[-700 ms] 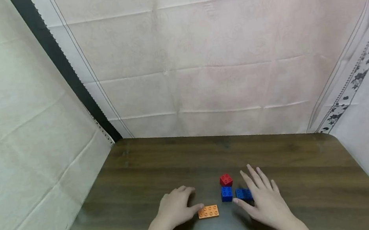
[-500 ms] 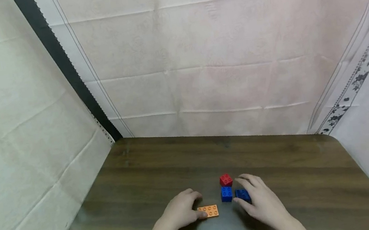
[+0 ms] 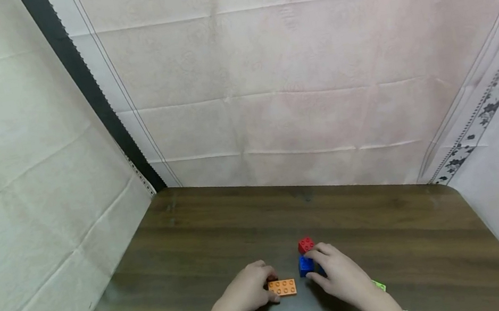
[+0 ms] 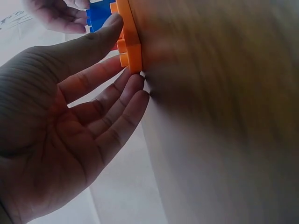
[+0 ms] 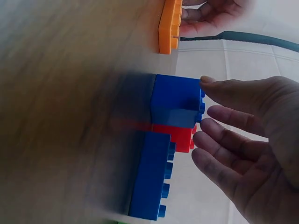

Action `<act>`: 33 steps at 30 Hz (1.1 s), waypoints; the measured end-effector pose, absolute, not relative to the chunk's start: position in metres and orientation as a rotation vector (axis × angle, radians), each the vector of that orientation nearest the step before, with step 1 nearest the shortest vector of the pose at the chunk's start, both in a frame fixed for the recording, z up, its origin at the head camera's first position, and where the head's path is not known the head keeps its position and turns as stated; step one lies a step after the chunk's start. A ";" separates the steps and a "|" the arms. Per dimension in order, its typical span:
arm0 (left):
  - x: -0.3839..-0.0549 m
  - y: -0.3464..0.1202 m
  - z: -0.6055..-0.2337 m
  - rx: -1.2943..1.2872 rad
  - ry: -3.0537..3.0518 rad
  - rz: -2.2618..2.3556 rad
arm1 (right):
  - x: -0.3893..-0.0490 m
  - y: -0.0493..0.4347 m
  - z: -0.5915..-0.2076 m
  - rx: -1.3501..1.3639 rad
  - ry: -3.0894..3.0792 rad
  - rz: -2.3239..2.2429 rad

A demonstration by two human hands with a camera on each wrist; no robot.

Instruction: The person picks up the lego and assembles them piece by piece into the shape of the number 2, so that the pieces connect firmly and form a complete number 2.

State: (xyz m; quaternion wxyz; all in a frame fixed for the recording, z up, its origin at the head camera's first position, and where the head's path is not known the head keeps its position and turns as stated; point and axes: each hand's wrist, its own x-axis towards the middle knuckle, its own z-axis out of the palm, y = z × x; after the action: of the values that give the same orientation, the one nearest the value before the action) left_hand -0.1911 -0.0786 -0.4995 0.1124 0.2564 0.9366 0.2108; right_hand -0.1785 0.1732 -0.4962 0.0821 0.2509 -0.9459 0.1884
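Note:
At the near middle of the table, my left hand (image 3: pixel 250 288) has its thumb and fingers round the left end of a flat orange toy brick (image 3: pixel 286 287). The left wrist view shows the thumb against the studded side of the orange brick (image 4: pixel 134 42). My right hand (image 3: pixel 345 276) reaches over a square blue brick (image 3: pixel 305 266). In the right wrist view its thumb tip is right at the studs of the square blue brick (image 5: pixel 175 95), with the fingers spread apart. A longer blue brick (image 5: pixel 152 175) lies beside it, mostly covered by the hand in the head view.
A red brick (image 3: pixel 306 244) stands just behind the square blue one. A light green brick (image 3: pixel 379 285) shows past my right forearm. The brown wooden table (image 3: pixel 221 224) is walled by pale cloth (image 3: pixel 273 119) at the back and both sides.
My right hand has moved left from the longer blue brick to the square blue brick, its fingers bending. My left fingers have closed round the orange brick's end. The green brick has come into view.

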 end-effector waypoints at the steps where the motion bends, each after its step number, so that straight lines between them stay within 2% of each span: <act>1: -0.190 -0.079 -0.499 0.746 2.747 0.620 | -0.179 0.173 -0.496 0.762 -2.815 0.566; 26: -0.191 -0.084 -0.503 0.755 2.772 0.650 | -0.190 0.162 -0.499 0.799 -2.948 0.707; 33: -0.189 -0.085 -0.502 0.765 2.778 0.696 | -0.184 0.146 -0.498 0.916 -2.886 0.888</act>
State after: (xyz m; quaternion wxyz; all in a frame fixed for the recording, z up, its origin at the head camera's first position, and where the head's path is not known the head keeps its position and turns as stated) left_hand -0.1892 -0.0847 -0.5020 0.0885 0.2571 0.9335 0.2339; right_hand -0.1836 0.1462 -0.4982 -0.0071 0.2903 -0.9146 0.2814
